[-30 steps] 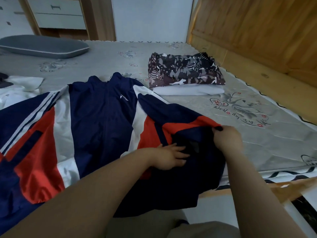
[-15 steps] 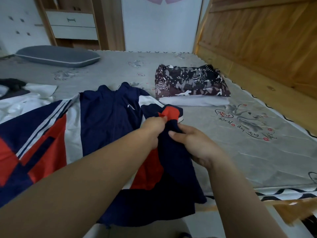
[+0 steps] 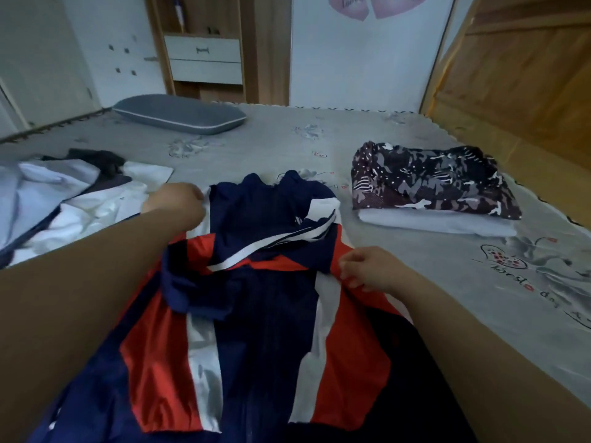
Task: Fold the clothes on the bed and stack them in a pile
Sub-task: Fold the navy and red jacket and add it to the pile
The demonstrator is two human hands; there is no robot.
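Now I see navy, red and white jacket (image 3: 268, 330) flat on grey bed (image 3: 367, 260). My left hand (image 3: 174, 203) pinches jacket shoulder. My right hand (image 3: 367, 270) pinches other side. Folded patterned pile (image 3: 428, 183) near.

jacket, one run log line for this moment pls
jacket: sleeves folded in | left hand: grips left edge | right hand: pinches right edge | folded pile: two items

Navy-red-white jacket (image 3: 256, 330) flat, sleeves folded in; folded pile (image 3: 431, 190) beyond.

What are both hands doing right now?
Left hand: grips the jacket at its left shoulder edge.
Right hand: pinches the jacket's right edge.
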